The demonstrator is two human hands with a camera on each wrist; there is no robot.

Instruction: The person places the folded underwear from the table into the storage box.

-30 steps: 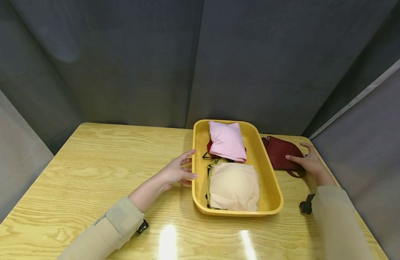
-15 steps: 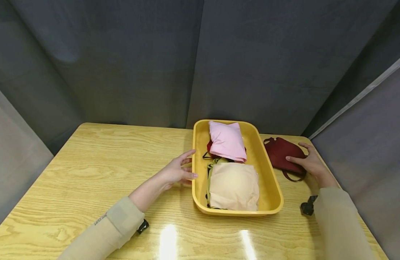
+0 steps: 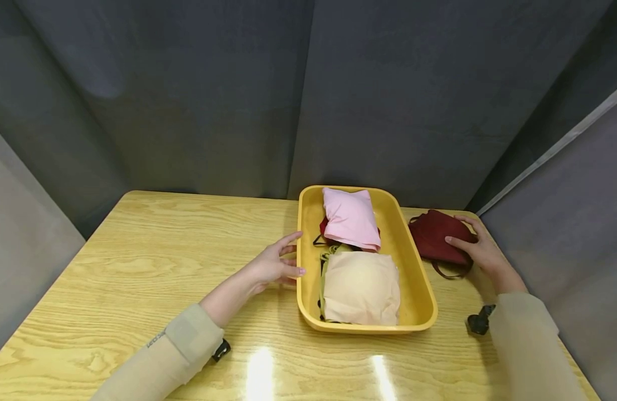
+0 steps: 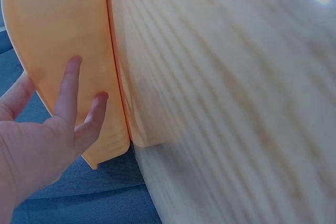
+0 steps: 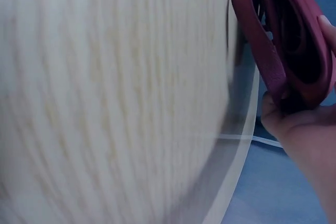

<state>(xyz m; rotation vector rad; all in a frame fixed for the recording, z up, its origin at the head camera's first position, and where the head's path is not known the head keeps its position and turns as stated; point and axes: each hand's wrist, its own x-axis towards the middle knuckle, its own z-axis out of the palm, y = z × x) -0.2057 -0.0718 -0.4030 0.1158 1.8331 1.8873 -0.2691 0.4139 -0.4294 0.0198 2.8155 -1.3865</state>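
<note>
In the head view, my right hand point(image 3: 481, 250) grips the right end of a folded dark red bra point(image 3: 438, 236) with the thumb on top. The right wrist view shows the bra's point(image 5: 307, 40) folded layers and a loose strap point(image 5: 257, 40). My left hand point(image 3: 273, 264) rests against the left side of a yellow tray point(image 3: 428, 312). Its fingers are spread, and in the left wrist view the fingertips point(image 4: 100, 98) touch the tray's outer wall point(image 4: 58, 9). A pink folded garment point(image 3: 350, 217) and a beige folded garment point(image 3: 360, 289) lie in the tray.
Under the two garments, dark red and olive-green cloth with black straps point(image 3: 318, 241) partly shows. The tray stands on a wooden table point(image 3: 188, 250) near its far edge. Grey curtains point(image 3: 213, 111) rise behind and on both sides, close to my right hand.
My right hand has shifted slightly right, and the dark red bra has turned a little and slid away from the tray. The left hand and the tray stay where they were.
</note>
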